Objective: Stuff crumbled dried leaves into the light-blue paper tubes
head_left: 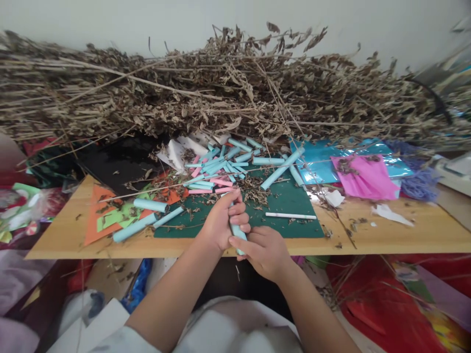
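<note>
Head view — the left hand (228, 221) wraps around 1 blue roll (238, 234), and the right hand (267, 251) pinches its lower end — maybe to hold it steady. It is by the table (73, 242) edge. Other rolls (282, 168) lie close by, perhaps for easy reach.

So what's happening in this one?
A person has a light blue tube in their grasp at the near edge of a wooden table. The left hand wraps around it, and the right hand holds its lower end. Beyond them, more blue and pink tubes lie in a loose pile. A white stick rests on a green mat, and dried plants are heaped along the back.
</note>
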The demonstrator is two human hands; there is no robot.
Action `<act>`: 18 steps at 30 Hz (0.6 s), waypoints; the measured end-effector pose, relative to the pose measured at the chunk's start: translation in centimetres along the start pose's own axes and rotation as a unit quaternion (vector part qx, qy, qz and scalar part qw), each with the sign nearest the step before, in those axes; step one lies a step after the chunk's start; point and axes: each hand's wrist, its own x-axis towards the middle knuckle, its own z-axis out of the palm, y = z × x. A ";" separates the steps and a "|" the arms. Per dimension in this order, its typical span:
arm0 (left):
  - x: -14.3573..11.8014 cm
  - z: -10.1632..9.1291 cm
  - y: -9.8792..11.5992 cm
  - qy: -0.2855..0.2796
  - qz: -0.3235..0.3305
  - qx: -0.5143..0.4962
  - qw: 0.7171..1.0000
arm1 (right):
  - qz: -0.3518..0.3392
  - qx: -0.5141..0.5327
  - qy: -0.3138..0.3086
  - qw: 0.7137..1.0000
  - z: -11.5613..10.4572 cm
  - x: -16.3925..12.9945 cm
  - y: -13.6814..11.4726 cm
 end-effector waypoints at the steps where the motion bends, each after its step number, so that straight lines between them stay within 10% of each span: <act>1: -0.1 0.0 0.1 -0.008 -0.001 -0.007 1.000 | 0.000 0.020 -0.014 1.000 -0.2 0.0 0.0; 18: -0.2 -0.7 -0.3 -0.048 0.047 -0.096 0.993 | 0.151 0.231 0.073 0.958 0.6 -0.7 -0.9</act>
